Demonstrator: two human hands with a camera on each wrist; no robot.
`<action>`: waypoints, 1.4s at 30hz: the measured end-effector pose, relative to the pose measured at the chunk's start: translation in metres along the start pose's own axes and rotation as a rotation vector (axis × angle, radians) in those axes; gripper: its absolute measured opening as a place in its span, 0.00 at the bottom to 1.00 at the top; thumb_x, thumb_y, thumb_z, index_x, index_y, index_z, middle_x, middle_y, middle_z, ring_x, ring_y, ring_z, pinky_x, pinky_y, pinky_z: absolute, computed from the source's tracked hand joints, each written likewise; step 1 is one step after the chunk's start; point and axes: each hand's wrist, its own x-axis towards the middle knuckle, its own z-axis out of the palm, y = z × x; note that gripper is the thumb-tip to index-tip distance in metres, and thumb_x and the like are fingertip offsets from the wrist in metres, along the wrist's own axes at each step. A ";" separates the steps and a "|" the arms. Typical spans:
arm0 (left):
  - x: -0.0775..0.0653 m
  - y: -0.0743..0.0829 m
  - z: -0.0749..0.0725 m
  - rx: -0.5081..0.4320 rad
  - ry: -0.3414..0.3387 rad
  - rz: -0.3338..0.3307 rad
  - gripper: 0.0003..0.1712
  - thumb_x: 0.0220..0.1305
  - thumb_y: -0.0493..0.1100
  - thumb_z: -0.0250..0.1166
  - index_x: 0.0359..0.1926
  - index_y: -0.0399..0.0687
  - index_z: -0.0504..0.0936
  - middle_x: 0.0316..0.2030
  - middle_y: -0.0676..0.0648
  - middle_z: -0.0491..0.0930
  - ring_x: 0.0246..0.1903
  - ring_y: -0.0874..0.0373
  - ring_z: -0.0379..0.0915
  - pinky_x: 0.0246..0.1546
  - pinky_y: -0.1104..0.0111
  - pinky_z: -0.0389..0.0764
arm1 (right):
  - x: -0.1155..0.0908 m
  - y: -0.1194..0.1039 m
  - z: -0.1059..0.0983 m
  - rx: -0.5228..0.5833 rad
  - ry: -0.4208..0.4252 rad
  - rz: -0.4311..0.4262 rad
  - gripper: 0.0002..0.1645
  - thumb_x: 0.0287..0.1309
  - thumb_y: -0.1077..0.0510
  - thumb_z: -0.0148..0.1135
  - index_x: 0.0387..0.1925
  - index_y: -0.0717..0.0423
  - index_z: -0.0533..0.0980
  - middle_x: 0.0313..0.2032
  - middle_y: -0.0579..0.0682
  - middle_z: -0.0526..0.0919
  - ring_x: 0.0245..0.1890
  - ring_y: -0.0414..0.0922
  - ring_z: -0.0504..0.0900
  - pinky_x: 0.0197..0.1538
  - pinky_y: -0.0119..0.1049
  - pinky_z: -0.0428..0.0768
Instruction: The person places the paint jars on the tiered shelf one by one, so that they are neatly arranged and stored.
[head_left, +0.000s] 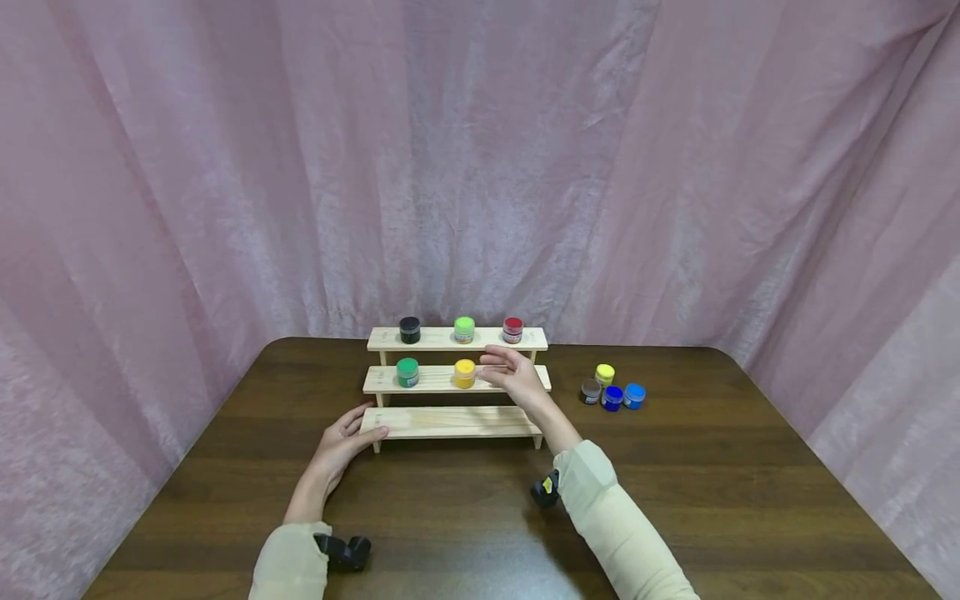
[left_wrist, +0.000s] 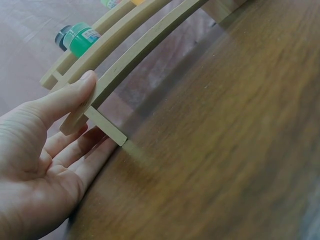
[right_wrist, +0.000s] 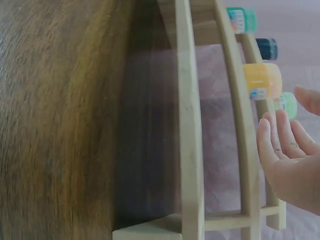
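A three-tier wooden display rack stands on the table. My left hand holds its lowest shelf at the left end, thumb on the shelf and the other fingers behind the leg. On the middle shelf are a green paint jar and a yellow-orange paint jar. Just right of the yellow-orange one, my right hand hovers with fingers extended and nothing in its grasp. Along the top shelf stand a black jar, a light green jar and a red jar.
Right of the rack, a loose cluster on the brown table holds a yellow jar, a dark grey-brown jar, a dark blue jar and a lighter blue jar. A pink curtain hangs behind the table's far edge.
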 end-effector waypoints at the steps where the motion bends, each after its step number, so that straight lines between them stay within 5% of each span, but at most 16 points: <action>1: 0.000 0.000 0.000 0.002 -0.001 -0.001 0.45 0.62 0.46 0.69 0.74 0.46 0.57 0.71 0.36 0.62 0.55 0.67 0.71 0.47 0.83 0.72 | -0.001 -0.001 -0.002 -0.001 0.013 -0.004 0.31 0.62 0.64 0.61 0.66 0.60 0.67 0.61 0.66 0.75 0.57 0.51 0.79 0.56 0.36 0.79; 8: 0.000 0.000 0.000 0.003 -0.004 -0.003 0.45 0.62 0.46 0.69 0.75 0.46 0.56 0.71 0.36 0.62 0.53 0.70 0.71 0.47 0.84 0.72 | -0.007 -0.002 -0.018 -0.007 0.065 -0.048 0.30 0.62 0.65 0.61 0.66 0.63 0.68 0.59 0.67 0.76 0.53 0.46 0.80 0.49 0.24 0.77; 18: -0.001 0.001 -0.001 -0.003 -0.010 -0.010 0.45 0.62 0.46 0.68 0.75 0.44 0.55 0.71 0.35 0.62 0.45 0.78 0.71 0.46 0.85 0.72 | -0.015 0.001 -0.042 -0.002 0.106 -0.053 0.27 0.63 0.64 0.61 0.63 0.63 0.70 0.57 0.66 0.78 0.52 0.43 0.81 0.49 0.23 0.77; 25: 0.000 0.001 -0.003 -0.005 -0.012 0.007 0.45 0.62 0.44 0.68 0.75 0.43 0.55 0.71 0.35 0.62 0.43 0.81 0.71 0.45 0.85 0.72 | -0.020 0.008 -0.060 0.007 0.156 -0.060 0.26 0.63 0.63 0.61 0.62 0.65 0.71 0.57 0.67 0.78 0.41 0.28 0.80 0.46 0.22 0.77; 42: -0.001 0.001 0.000 -0.007 -0.016 -0.010 0.44 0.63 0.44 0.67 0.75 0.45 0.55 0.71 0.36 0.62 0.43 0.81 0.71 0.45 0.85 0.72 | -0.047 0.016 -0.105 -0.039 0.246 -0.006 0.27 0.67 0.60 0.58 0.65 0.60 0.68 0.59 0.59 0.78 0.41 0.25 0.79 0.48 0.23 0.78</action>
